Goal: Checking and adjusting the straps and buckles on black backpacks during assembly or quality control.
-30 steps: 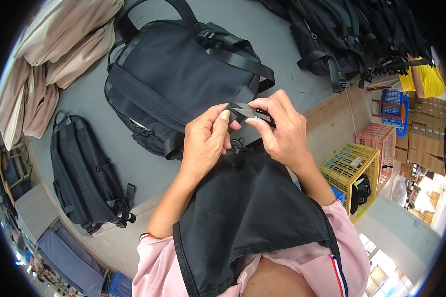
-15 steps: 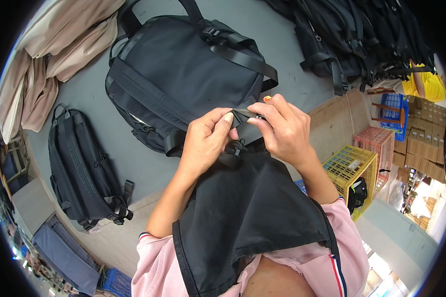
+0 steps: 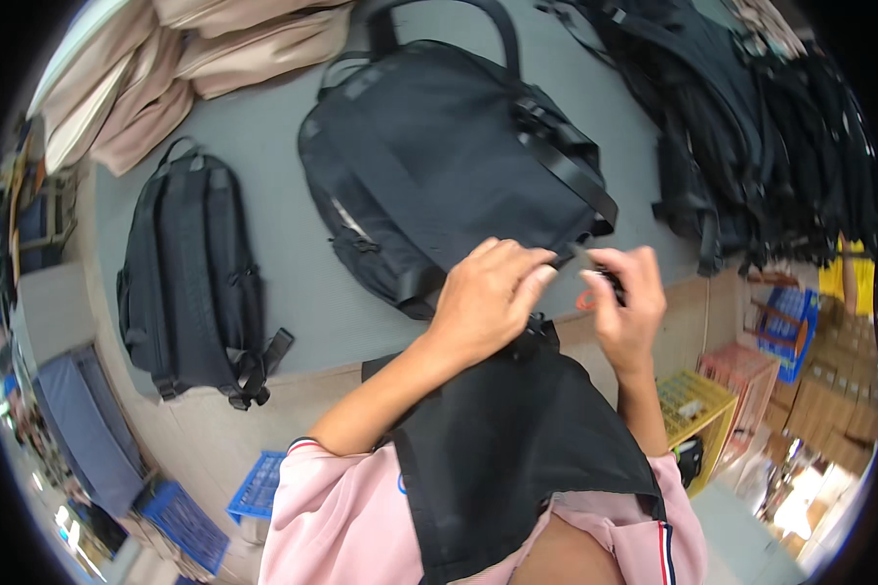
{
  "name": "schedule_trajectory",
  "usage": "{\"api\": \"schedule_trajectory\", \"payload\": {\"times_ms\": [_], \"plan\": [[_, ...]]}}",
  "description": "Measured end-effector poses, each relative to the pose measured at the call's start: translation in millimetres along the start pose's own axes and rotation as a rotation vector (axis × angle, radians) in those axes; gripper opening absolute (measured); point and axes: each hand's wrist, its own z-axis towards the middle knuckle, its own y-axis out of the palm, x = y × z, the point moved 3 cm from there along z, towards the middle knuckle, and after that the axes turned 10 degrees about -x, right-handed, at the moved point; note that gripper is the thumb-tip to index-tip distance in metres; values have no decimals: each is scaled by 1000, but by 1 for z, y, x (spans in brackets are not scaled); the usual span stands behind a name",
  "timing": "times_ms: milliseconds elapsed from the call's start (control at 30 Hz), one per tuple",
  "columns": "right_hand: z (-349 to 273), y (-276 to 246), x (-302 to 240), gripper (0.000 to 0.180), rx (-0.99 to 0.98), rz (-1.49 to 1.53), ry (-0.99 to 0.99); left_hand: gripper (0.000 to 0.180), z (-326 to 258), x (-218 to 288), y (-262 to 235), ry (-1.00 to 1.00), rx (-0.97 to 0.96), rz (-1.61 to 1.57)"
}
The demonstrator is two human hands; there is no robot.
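A large black backpack (image 3: 429, 166) lies on the grey table (image 3: 293, 292) before me, its carry handle at the far end. At its near right corner, my left hand (image 3: 493, 297) has thumb and fingers closed on a black strap (image 3: 562, 259). Just to the right, my right hand (image 3: 629, 302) is closed around small dark snips (image 3: 610, 281) with a metal tip and an orange-red loop. The tip is close to the strap; blur hides whether they touch. A black apron (image 3: 537, 439) covers my front.
A smaller black backpack (image 3: 193, 263) lies at the left with its straps up. Beige bags (image 3: 254, 54) are heaped at the far left, black bags (image 3: 751, 127) at the right. Beyond the table stand a yellow crate (image 3: 717, 429), a red crate (image 3: 741, 363) and cardboard boxes (image 3: 819, 400).
The view has swung, so the table and bags sit further right. My hands have drawn slightly apart, and the snips' orange-red loop now hangs below the right hand's fingers.
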Motion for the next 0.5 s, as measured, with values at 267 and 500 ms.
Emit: {"api": "schedule_trajectory", "payload": {"times_ms": [267,500], "plan": [[69,7,16,19,-98,207,145,58,-51,-54,21,-62,-245,404],[178,136,-43,22,-588,162,-6,42,-46,-60,22,88,-599,-30]]}}
